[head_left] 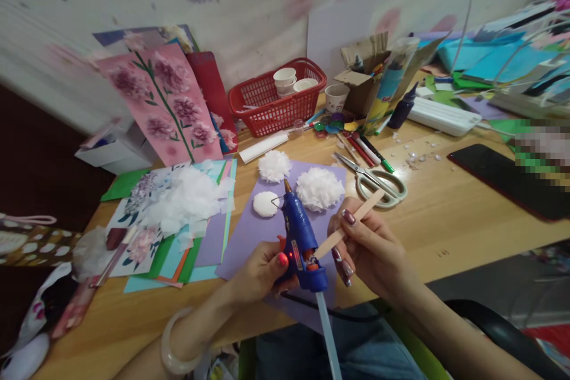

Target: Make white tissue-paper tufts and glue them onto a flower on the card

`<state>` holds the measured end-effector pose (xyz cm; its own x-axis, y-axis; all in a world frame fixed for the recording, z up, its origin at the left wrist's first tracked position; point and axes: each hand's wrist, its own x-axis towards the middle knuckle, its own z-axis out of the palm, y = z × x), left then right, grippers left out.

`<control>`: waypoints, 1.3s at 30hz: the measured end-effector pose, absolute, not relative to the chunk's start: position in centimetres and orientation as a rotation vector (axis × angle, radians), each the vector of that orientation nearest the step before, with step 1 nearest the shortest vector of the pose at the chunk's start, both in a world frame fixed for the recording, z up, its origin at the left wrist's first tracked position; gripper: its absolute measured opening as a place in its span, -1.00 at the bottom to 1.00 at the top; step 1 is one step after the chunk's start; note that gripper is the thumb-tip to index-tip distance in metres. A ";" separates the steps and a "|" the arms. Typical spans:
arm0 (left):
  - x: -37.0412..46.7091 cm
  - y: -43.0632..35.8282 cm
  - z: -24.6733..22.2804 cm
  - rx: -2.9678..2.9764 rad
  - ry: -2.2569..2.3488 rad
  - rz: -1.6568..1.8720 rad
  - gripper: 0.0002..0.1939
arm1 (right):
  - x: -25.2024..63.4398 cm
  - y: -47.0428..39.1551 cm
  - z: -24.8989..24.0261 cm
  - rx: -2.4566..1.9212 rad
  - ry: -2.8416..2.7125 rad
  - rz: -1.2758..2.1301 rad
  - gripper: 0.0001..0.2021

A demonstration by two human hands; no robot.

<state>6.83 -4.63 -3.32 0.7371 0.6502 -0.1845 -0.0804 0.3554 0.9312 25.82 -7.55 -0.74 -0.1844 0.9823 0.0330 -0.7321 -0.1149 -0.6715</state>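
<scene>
My left hand point(267, 267) is wrapped round the handle of a blue glue gun point(297, 219), whose nozzle points away from me. A long clear glue stick point(328, 332) sticks out of its rear end. Between thumb and fingers, my right hand point(367, 237) pinches a flat wooden craft stick point(351, 222); its lower end meets the opening in the gun's back. Below lies a purple sheet of paper point(249, 243) bearing two ruffled white paper flowers, one left point(274, 166) and a larger one right point(319, 188), plus a plain white disc point(266, 204).
Scissors point(378, 184) and several markers point(367, 151) lie right of the paper. White tissue pieces point(187, 199) cover coloured sheets on the left. Behind stand a red basket point(276, 101) with paper cups and a pink flower picture point(164, 107). A black phone point(512, 178) lies far right.
</scene>
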 end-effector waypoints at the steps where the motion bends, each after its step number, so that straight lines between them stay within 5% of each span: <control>1: 6.8 -4.6 -3.4 1.114 0.591 0.500 -0.34 | 25.7 -7.6 -0.8 -0.509 -0.664 1.646 -0.77; 22: 6.8 -4.6 -3.1 1.192 0.613 0.644 -0.36 | 23.9 -8.1 -0.6 -0.540 -0.217 1.692 -0.76; 29: 6.8 -4.3 -3.1 1.237 0.691 0.671 -0.29 | 28.2 -8.4 1.6 -0.709 -0.958 1.283 -0.76; 35: 6.9 -4.4 -2.7 1.282 0.675 0.644 -0.32 | 29.8 -7.9 4.8 -1.016 -2.119 0.690 -0.81; 39: 6.8 -4.4 -2.9 1.310 0.771 0.595 -0.31 | 29.5 -6.6 5.9 -0.967 -2.338 0.533 -0.79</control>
